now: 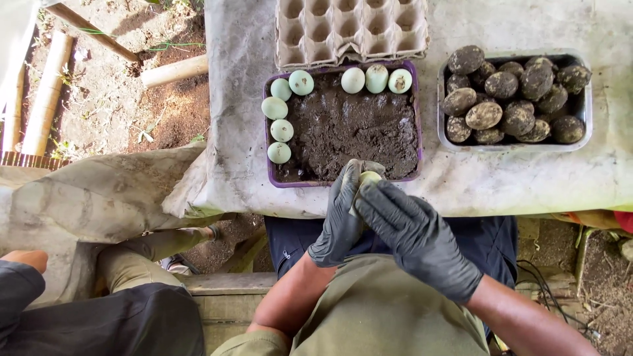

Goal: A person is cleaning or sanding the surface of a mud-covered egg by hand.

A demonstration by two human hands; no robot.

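- Just below the purple tray's [269, 132] near rim, both black-gloved hands meet around one pale egg [366, 178], held clear of the dark mud [349, 128] that fills the tray.
- Left hand [343, 214] cups the egg from beneath and behind, fingers curled up around it; right hand [412, 234] lies over its front, fingertips on the shell.
- Judged from its look, the egg is light, rigid and brittle, likely slick under wet gloves; a broad cradle round its middle suits it better than a pinch at the ends.
- Along the tray's far and left edges sit eight clean eggs [301, 82].
- Beyond the tray lies an empty carton [353, 29]; right of the tray, a metal pan [587, 118] of mud-coated eggs [501, 84].
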